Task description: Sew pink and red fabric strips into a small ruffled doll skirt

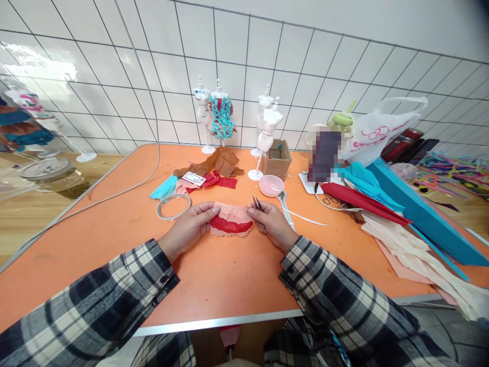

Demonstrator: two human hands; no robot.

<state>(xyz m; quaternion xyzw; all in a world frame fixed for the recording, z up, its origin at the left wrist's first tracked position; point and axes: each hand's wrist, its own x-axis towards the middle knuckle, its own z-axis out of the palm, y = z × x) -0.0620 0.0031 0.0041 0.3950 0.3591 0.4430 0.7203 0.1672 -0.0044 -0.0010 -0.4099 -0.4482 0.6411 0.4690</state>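
A small gathered piece of pink and red crepe paper [231, 224] is stretched between my two hands above the table. My left hand [194, 220] pinches its left end between thumb and fingers. At the other end, my right hand [274, 223] grips the top corner with the thumb. The same hand also holds a dark metal tool, whose pointed tips [257, 204] stick up past the fingers; whether it is scissors or tweezers I cannot tell. A roll of tape [173, 206] lies just beyond my left hand, and a pink bowl [271, 185] is beyond my right.
White mini dress forms [270, 122] stand at the back, one wearing turquoise ruffles [222, 118]. Brown paper [214, 162] and red scraps [228, 182] lie before them, with a cardboard box [277, 159] nearby. Coloured sheets and a blue tray [431, 219] fill the right. A cable [151, 176] crosses the left.
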